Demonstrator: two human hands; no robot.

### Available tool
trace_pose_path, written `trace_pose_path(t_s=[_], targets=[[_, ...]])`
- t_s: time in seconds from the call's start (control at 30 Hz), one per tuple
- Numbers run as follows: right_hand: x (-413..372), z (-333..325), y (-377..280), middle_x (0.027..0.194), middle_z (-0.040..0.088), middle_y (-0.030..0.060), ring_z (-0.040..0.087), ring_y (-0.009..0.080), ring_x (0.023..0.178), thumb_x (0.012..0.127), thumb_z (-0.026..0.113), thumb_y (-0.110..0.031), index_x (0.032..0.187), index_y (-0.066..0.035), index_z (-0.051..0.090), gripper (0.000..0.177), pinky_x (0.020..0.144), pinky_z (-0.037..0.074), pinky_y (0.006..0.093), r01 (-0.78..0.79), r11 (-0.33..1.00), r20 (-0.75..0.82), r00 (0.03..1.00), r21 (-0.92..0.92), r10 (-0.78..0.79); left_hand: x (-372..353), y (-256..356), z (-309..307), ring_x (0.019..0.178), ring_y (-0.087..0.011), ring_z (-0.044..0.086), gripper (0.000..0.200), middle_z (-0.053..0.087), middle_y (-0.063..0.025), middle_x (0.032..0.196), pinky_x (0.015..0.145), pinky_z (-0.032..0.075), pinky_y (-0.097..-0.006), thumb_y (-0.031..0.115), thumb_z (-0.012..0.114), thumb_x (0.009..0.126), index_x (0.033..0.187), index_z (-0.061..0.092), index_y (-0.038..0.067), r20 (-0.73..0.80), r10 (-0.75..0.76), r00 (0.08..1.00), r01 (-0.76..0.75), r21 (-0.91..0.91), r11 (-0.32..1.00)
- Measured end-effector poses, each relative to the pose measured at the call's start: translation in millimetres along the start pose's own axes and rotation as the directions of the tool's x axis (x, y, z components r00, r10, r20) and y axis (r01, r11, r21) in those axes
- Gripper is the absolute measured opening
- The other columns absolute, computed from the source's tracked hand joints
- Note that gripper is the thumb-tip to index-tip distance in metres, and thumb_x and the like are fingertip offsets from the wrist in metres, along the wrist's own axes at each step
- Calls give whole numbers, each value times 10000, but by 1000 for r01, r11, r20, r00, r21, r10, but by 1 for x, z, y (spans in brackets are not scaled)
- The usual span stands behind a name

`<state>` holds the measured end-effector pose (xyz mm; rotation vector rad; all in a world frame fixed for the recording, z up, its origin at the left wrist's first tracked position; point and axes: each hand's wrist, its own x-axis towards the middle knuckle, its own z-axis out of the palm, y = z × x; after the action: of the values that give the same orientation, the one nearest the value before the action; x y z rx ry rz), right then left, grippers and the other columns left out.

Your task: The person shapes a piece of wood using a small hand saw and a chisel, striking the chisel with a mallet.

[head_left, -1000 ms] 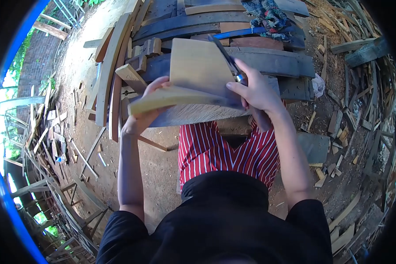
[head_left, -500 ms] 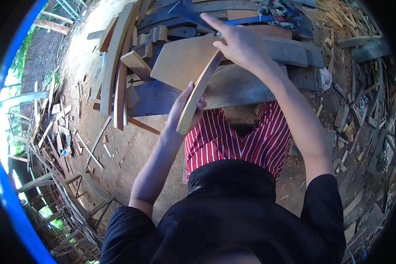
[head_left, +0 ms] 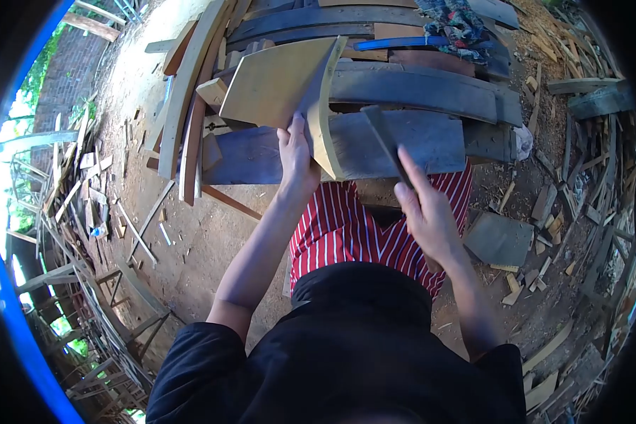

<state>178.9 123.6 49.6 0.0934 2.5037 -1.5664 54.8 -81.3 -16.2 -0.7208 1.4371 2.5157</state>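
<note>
My left hand (head_left: pixel 298 157) grips a light wooden piece (head_left: pixel 279 81) near its lower end, fingers against the wood. This piece has a broad flat face on the left and a narrow curved edge strip (head_left: pixel 323 113) on the right. It is tilted above a dark plank (head_left: pixel 417 139) at the near side of the wood-covered work surface. To the right, my right hand (head_left: pixel 427 212) is closed round a long, dark, flat tool (head_left: pixel 386 141), its far end pointing up and left, apart from the wooden piece. The tool's kind is not clear.
Long boards (head_left: pixel 191 92) lie along the left of the work surface. A blue tool (head_left: pixel 399 43) and a bundle of coloured cloth (head_left: pixel 456 27) rest at its far side. Below right, a grey flat board (head_left: pixel 499 239) lies among wood scraps on the ground.
My right hand has come down and right, away from the wooden piece, with the dark tool in it. The wooden piece has turned more upright, and my left hand has moved slightly up.
</note>
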Motion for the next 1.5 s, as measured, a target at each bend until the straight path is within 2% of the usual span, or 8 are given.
trace_pose_path(t_s=[0.33,0.43,0.57,0.67,0.77,1.03,1.33,1.5], targets=[[-11,36,23,737,627,224,656,340,633,1024,482,-261,1501,-80,338,530,589,464,461,142,986,-9,990,93,-142,18,0,-17,1063,-269,611,558,494,-135,1270,754,585,-457,265,550,1001,1400,187,122,87,270,959,-281,425,861],[-11,30,22,731,628,220,653,330,619,1025,484,-259,1501,-73,335,533,579,459,452,72,995,24,997,70,-74,-13,50,-13,650,-179,650,608,642,-97,893,558,538,-279,282,633,961,1406,286,56,152,-178,972,-5,773,635],[-12,27,30,662,593,187,630,308,566,1026,485,-246,1496,-74,351,518,546,438,424,66,996,-17,998,55,-65,-1,68,-39,781,-218,689,663,647,-119,1000,650,572,-332,321,695,910,1406,349,48,244,14,970,-243,959,146],[-12,22,26,641,577,180,615,300,537,1027,485,-237,1497,-79,354,513,533,433,417,-40,999,25,999,-14,40,-13,86,-23,1149,-255,606,679,595,-163,1249,970,496,-375,300,719,884,1452,420,75,723,444,529,-753,641,-148],[-10,25,24,626,565,176,598,266,512,1030,482,-229,1501,-82,346,512,518,423,388,-16,998,2,1000,66,16,-12,88,0,1222,-224,556,630,571,-172,1333,1021,446,-343,211,671,919,1473,406,70,599,382,704,-709,560,428],[0,25,-5,654,522,26,487,87,495,1051,447,-224,1531,-119,299,513,508,408,289,-137,922,22,990,362,138,-40,39,12,1214,-204,545,510,580,-166,1332,1022,430,-338,32,558,962,1446,406,-19,479,565,671,-727,575,376],[11,24,-10,688,517,31,521,85,473,1047,453,-223,1541,-178,282,524,438,485,264,-183,851,83,983,492,164,1,96,25,1185,-241,570,706,578,-231,1281,963,467,-349,262,674,908,1432,360,-93,392,16,920,-240,529,814],[8,23,-9,683,513,28,521,86,465,1047,453,-232,1544,-179,271,531,435,490,263,-192,845,78,981,499,177,-1,81,38,1082,-243,602,617,632,-200,1166,986,418,-307,-15,479,775,1387,425,-72,485,140,863,-470,670,575]])
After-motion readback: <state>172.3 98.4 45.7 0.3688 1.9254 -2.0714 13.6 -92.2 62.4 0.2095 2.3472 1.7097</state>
